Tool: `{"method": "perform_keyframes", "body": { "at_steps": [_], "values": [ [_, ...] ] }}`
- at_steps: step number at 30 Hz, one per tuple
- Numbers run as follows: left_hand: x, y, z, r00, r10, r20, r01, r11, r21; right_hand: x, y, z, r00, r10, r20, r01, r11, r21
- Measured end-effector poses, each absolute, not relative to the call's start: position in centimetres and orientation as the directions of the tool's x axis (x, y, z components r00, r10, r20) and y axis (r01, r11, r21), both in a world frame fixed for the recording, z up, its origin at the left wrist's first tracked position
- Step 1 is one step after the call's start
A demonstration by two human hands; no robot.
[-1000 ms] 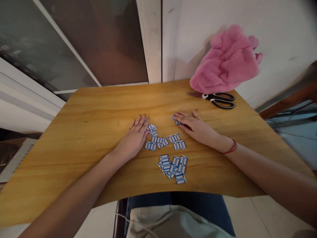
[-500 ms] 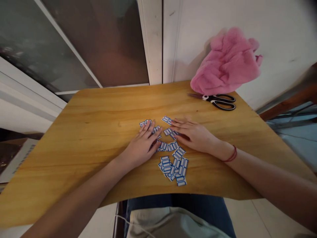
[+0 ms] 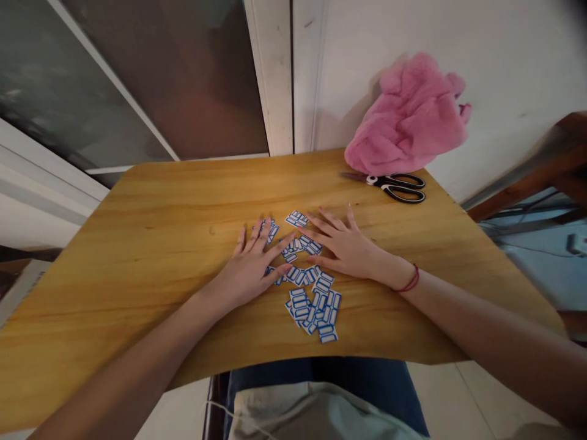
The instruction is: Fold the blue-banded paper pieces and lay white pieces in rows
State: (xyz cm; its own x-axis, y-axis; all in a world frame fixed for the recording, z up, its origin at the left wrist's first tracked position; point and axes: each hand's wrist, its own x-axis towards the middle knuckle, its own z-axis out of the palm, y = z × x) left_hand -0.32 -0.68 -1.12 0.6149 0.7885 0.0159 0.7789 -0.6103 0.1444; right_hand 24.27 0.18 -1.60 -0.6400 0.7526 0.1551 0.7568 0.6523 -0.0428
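Note:
Several small white paper labels with blue-bordered boxes (image 3: 300, 304) lie scattered and overlapping on the wooden table. My left hand (image 3: 250, 266) rests at the left side of this scatter, fingers spread, its thumb and fingertips over some of the labels. On the other side, my right hand (image 3: 351, 247) is spread flat, its fingertips touching or close to the upper labels (image 3: 297, 219). Neither hand grips anything. Labels under the left fingers are partly hidden. The lower cluster overlaps in a loose pile nearer my body.
Black-handled scissors (image 3: 397, 185) lie at the table's back right, blades pointing left. Behind them a bunched pink plush cloth (image 3: 408, 122) leans against the white wall. The wooden table (image 3: 183, 201) ends at a curved edge before my lap. A box (image 3: 22, 284) stands low at the left.
Both hands have spread their fingers wider, uncovering more labels in the middle. Some upper labels have shifted slightly. The whole view has moved a little, so the scene sits further left.

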Motion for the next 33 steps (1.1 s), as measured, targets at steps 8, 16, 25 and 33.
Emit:
{"method": "perform_keyframes", "body": {
  "at_steps": [8,16,25,33],
  "values": [
    [0.1,0.1,-1.3,0.455,0.885,0.100,0.876,-0.465,0.130,24.1,0.3,-1.5,-0.634,0.753,0.175,0.751,0.654,-0.093],
    [-0.4,-0.1,-0.8,0.559,0.827,0.063,0.810,-0.561,0.169,24.6,0.5,-1.4,-0.515,0.819,0.255,0.823,0.555,-0.120],
    [-0.2,0.2,-1.0,0.595,0.803,0.007,0.794,-0.589,0.151,24.5,0.5,-2.2,-0.588,0.784,0.196,0.795,0.606,-0.037],
    [-0.3,0.1,-0.4,0.513,0.854,0.084,0.830,-0.518,0.204,24.8,0.4,-1.5,-0.437,0.861,0.262,0.870,0.478,-0.119]
  ]
}}
